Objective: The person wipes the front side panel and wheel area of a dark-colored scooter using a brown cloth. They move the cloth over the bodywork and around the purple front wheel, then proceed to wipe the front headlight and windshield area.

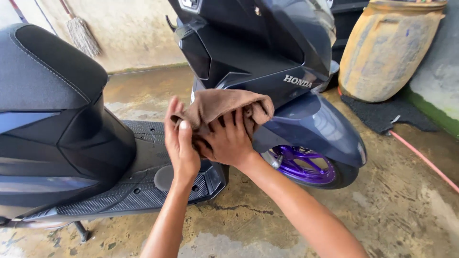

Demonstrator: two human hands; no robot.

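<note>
A brown cloth [217,104] is bunched between both my hands in front of a dark blue scooter [267,62]. My left hand [179,141] grips the cloth's left edge with its fingers upright. The fingers of my right hand [228,138] are spread over the cloth's lower front, clutching it. The cloth hangs just above the scooter's black footboard [143,184] and beside the front fender [320,126]. A purple front wheel rim [306,165] shows below the fender.
The scooter's black seat [45,67] fills the left side. A worn yellow barrel [387,48] stands at the back right on a black mat [382,114]. A pink hose [425,160] runs across the wet concrete floor. A mop [81,33] leans on the back wall.
</note>
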